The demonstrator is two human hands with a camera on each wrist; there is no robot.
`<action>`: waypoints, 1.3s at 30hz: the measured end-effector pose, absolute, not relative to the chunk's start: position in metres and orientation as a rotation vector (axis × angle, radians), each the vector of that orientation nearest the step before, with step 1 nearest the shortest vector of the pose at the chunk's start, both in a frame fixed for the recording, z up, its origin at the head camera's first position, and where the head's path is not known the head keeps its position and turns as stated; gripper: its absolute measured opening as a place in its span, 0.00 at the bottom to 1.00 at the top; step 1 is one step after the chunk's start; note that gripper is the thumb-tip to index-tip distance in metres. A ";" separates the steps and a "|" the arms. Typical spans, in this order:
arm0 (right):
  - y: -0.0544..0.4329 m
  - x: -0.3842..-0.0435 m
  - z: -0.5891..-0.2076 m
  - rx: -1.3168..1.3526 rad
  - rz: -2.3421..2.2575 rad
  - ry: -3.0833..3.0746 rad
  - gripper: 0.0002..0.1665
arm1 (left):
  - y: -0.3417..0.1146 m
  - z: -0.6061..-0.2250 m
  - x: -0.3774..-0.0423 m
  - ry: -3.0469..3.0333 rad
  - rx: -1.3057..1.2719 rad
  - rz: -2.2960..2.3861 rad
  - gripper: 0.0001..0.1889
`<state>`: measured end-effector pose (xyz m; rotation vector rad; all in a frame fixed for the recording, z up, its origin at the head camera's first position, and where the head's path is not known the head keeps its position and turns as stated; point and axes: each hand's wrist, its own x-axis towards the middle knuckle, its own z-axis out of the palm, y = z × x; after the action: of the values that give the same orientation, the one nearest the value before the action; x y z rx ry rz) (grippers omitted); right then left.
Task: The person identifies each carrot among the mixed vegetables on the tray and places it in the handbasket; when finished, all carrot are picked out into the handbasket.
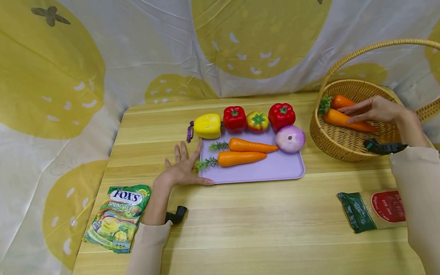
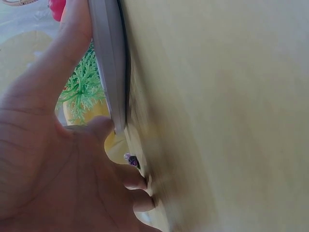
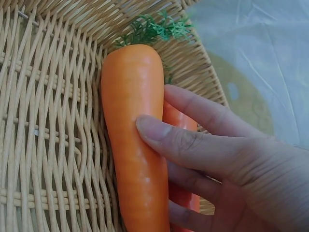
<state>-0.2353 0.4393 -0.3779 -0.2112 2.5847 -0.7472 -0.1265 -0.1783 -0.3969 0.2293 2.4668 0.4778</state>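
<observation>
Inside the wicker basket (image 1: 329,139), my right hand (image 1: 380,109) grips the nearer carrot (image 1: 344,120). In the right wrist view the thumb (image 3: 157,129) lies across that carrot (image 3: 133,96), with the other fingers behind it. A second carrot (image 1: 340,101) lies beside it, partly hidden by the hand. My left hand (image 1: 181,169), fingers spread, touches the left end of the lilac tray (image 1: 243,175). Its thumb lies along the tray's front corner. Two carrots (image 1: 242,158) with green tops rest on the tray, leaves close to the left hand.
Along the tray's back stand a yellow pepper (image 1: 207,126), two red peppers (image 1: 235,119) and a red-yellow tomato (image 1: 257,121). A purple onion (image 1: 290,139) sits at its right. A wrapped candy (image 1: 190,131), a FOX'S candy bag (image 1: 119,218) and a green-ended packet (image 1: 371,211) lie on the table.
</observation>
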 end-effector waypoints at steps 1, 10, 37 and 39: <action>0.439 -0.235 -0.378 -0.213 -0.747 2.586 0.28 | -0.179 -0.397 -0.127 2.467 0.229 0.475 0.72; 0.432 -0.232 -0.367 -0.226 -0.830 2.583 0.28 | -0.178 -0.398 -0.126 2.470 0.238 0.477 0.72; 0.345 -0.172 -0.296 -0.586 -1.280 2.572 0.22 | -0.184 -0.416 -0.131 2.502 0.236 0.486 0.74; 0.332 -0.168 -0.295 -0.636 -1.332 2.553 0.22 | -0.185 -0.418 -0.132 2.499 0.233 0.484 0.74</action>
<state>-0.1678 0.3323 -0.2949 -0.6358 2.5531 -1.3322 -0.1323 -0.1846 -0.4180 0.2332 2.4994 0.4844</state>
